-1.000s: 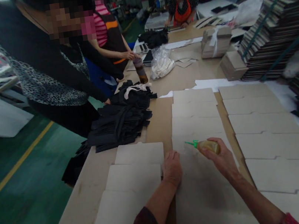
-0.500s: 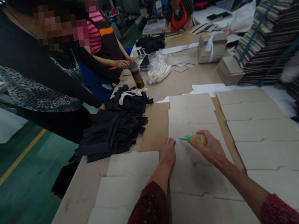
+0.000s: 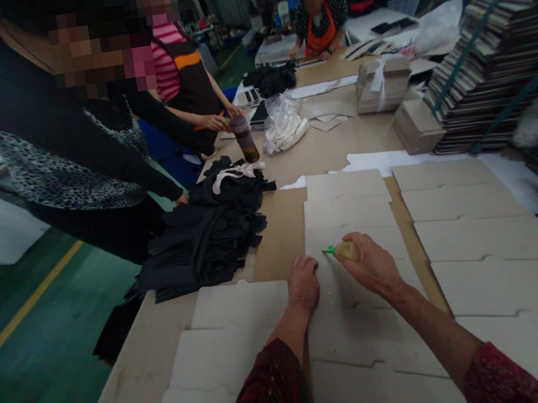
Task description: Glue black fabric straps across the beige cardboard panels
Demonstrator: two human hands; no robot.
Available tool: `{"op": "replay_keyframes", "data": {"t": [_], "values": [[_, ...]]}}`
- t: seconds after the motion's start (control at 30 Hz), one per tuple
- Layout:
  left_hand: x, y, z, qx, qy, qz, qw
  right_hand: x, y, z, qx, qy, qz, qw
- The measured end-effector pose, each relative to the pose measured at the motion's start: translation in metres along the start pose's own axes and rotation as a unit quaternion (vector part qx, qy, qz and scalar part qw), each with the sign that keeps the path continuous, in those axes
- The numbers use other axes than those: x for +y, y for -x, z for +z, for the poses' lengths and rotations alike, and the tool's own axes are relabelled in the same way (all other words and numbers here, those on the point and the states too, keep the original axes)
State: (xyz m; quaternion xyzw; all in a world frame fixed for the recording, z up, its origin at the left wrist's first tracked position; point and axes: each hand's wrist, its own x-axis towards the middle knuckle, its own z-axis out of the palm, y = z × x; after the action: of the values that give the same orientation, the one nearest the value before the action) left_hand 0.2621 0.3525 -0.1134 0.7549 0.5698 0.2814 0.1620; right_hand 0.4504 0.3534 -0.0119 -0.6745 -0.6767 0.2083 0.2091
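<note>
My right hand (image 3: pixel 372 265) is wrapped round a small bottle (image 3: pixel 347 252) of yellowish liquid, its green nozzle pointing left, low over the middle column of overlapping grey boards (image 3: pixel 346 213). Small pale specks lie on the board below the nozzle. At that column's left edge rests my left hand (image 3: pixel 304 282), its fingers bent and close together; whatever may be under them is hidden. Another row of boards (image 3: pixel 241 303) lies to the left of my left forearm, and a third column (image 3: pixel 483 233) is on the right.
Black fabric strips (image 3: pixel 204 241) are heaped at the table's left edge. Behind stand a dark jar (image 3: pixel 244 139), a plastic bag (image 3: pixel 284 125) and a tied bundle (image 3: pixel 382 85). Tall board stacks (image 3: pixel 504 52) rise at the right. Several people stand round the table.
My right hand and the bottle have shifted slightly left, nearer my left hand. The view has moved a little, and my left hand appears slightly lower.
</note>
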Motion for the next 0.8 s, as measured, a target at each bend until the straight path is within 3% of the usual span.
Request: {"op": "replay_keyframes", "data": {"t": [0.3,0.4,0.53,0.67,0.8], "values": [[-0.001,0.002,0.001,0.011,0.005,0.008,1.0,0.005,0.0,-0.015,-0.008,0.0,0.019,1.0],[-0.001,0.002,0.001,0.014,0.008,0.006,1.0,0.003,0.003,-0.011,-0.019,-0.031,0.026,0.999],[-0.001,0.002,0.0,0.015,0.008,0.007,1.0,0.003,0.005,0.004,0.012,-0.11,0.033,0.993],[0.0,0.002,-0.001,0.018,0.004,0.01,1.0,0.019,0.007,0.001,0.084,-0.277,0.132,0.948],[-0.003,0.002,0.001,0.023,0.001,0.013,1.0,0.053,0.016,-0.032,0.158,-0.378,0.191,0.892]]}}
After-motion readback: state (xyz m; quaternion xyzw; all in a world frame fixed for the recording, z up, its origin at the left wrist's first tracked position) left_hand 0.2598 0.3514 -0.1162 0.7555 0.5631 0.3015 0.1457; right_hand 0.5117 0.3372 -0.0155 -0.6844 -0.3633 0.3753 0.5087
